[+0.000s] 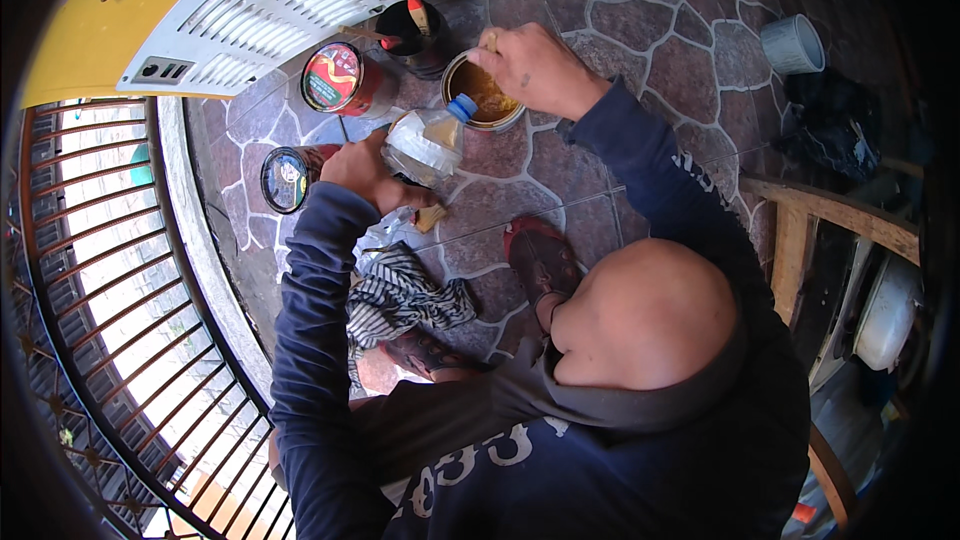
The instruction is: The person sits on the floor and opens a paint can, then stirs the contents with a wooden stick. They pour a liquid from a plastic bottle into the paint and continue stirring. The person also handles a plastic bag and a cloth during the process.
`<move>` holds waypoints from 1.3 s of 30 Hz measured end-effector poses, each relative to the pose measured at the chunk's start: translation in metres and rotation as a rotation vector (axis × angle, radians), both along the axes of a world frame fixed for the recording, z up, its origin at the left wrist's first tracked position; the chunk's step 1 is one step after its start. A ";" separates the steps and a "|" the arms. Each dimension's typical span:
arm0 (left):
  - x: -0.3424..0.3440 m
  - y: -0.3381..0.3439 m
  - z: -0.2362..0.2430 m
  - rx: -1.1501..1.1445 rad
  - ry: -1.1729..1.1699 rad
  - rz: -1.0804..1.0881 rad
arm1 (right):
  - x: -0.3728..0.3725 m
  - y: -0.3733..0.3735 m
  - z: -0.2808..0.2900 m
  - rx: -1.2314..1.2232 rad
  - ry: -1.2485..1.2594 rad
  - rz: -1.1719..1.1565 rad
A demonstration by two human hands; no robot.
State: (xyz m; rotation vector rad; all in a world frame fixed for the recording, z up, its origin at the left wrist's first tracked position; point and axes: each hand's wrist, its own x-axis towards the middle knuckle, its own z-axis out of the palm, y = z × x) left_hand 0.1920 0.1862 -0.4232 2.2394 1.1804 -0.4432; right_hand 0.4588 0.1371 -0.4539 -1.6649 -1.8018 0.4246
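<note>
My left hand (pixel 362 172) is closed around a clear plastic bottle (pixel 425 152) with a white label and a blue top. The bottle is tilted, its blue top at the rim of an open tin (pixel 519 118). Amber-brown liquid (pixel 486 92) lies in the tin. I cannot make out whether anything flows from the bottle. Over the tin's far right side, my right hand (pixel 540 70) is closed on a pale stick-like handle (pixel 490 41); its lower end is hidden. Near my left fingers, a small pale yellowish piece (pixel 430 217) lies on the floor.
Left of the tin stand a red-lidded can (pixel 332 78) and a dark-lidded can (pixel 285 180). A black container (pixel 428 58) holds brushes beside a white vented panel (pixel 300 0). A striped cloth (pixel 410 290) lies by my feet. At right are a grey bucket (pixel 792 44) and wooden frame (pixel 840 210).
</note>
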 end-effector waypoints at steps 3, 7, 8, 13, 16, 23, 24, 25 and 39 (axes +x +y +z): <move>0.000 0.000 -0.001 -0.013 -0.042 -0.013 | -0.002 0.000 -0.001 0.093 0.143 0.046; 0.000 -0.001 0.000 0.047 -0.004 -0.016 | -0.004 -0.001 0.000 -0.049 -0.089 0.003; 0.001 0.000 0.000 0.025 -0.024 -0.015 | -0.004 0.000 0.000 0.016 0.002 -0.008; 0.000 0.002 0.000 0.010 -0.018 -0.033 | -0.004 -0.001 0.000 0.025 -0.061 -0.032; 0.000 0.002 0.000 -0.016 -0.058 -0.018 | -0.005 -0.001 0.001 0.028 -0.003 0.003; 0.002 0.000 0.004 -0.032 -0.042 0.006 | -0.004 0.000 0.001 0.102 0.131 0.147; 0.003 0.000 0.005 -0.042 -0.056 0.007 | -0.004 0.000 0.001 0.070 0.056 0.022; 0.002 0.000 0.006 -0.051 -0.067 0.009 | -0.005 0.000 0.001 0.044 -0.011 -0.054; 0.002 0.001 0.005 -0.045 -0.063 0.005 | -0.007 -0.001 0.002 0.065 0.089 -0.115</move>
